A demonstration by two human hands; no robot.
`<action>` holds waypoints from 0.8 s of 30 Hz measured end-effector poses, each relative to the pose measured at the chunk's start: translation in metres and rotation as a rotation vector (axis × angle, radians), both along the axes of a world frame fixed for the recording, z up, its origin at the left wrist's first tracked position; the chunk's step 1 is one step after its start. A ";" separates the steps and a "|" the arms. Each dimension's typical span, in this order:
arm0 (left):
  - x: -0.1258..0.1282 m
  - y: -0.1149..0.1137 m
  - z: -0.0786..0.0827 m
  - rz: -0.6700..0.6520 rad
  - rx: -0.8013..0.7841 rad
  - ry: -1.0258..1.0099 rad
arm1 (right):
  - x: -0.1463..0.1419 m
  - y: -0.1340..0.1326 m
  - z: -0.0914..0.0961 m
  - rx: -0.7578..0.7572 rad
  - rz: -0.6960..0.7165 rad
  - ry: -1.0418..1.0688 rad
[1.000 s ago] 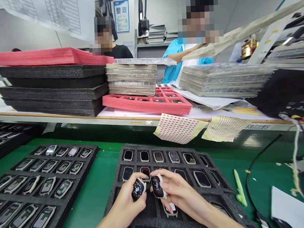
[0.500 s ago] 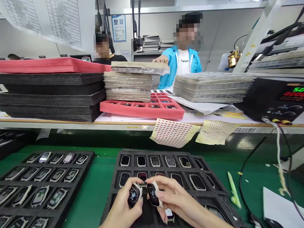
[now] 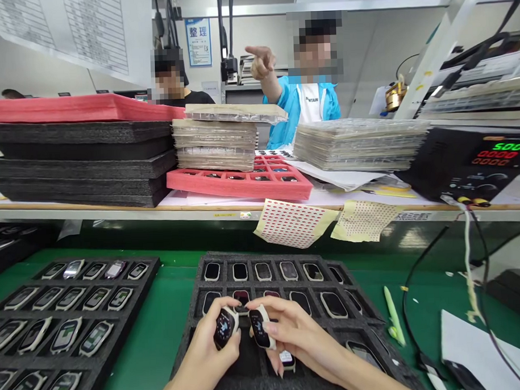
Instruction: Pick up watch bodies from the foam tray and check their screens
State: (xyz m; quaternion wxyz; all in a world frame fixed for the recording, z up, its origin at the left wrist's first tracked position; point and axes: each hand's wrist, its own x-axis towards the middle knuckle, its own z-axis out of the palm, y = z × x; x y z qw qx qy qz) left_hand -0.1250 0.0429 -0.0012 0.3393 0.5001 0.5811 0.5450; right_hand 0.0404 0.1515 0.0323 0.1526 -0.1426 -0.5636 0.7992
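My left hand [image 3: 214, 344] is closed around a smartwatch [image 3: 224, 327] with a lit dark face, thumb on its lower edge. Beside it, my right hand [image 3: 292, 330] grips a second smartwatch [image 3: 260, 327], also with its screen lit, between thumb and fingers. Both watches are tilted and held close together above a black foam tray [image 3: 244, 360]. Under my right fingers another watch [image 3: 287, 359] with a pale screen sits in the tray. Several strapless watches [image 3: 288, 271] lie in the tray's compartments; my hands hide some of them.
A second foam tray of watches [image 3: 94, 337] lies at left on the green bench [image 3: 136, 324]. A green pen-like tool [image 3: 393, 315], cables and a white sheet [image 3: 482, 346] are at right. The shelf ahead carries foam stacks [image 3: 79, 150], a red tray [image 3: 238, 187] and a power supply [image 3: 476, 164].
The co-worker in blue has lifted a hand off the tray stack and now points to the side. My hands keep their hold on both watches; the view has shifted slightly.
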 end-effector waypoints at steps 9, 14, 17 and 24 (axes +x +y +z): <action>-0.003 -0.004 0.005 -0.016 -0.027 0.056 | -0.002 0.001 0.000 0.018 0.000 -0.009; -0.003 -0.003 0.007 -0.009 -0.022 0.058 | -0.002 0.002 0.000 0.036 0.011 -0.020; -0.002 -0.004 0.009 0.001 -0.018 0.076 | -0.001 0.002 0.001 0.035 0.000 -0.015; -0.001 -0.007 0.015 0.033 -0.025 0.087 | 0.000 0.001 0.002 0.023 -0.024 -0.008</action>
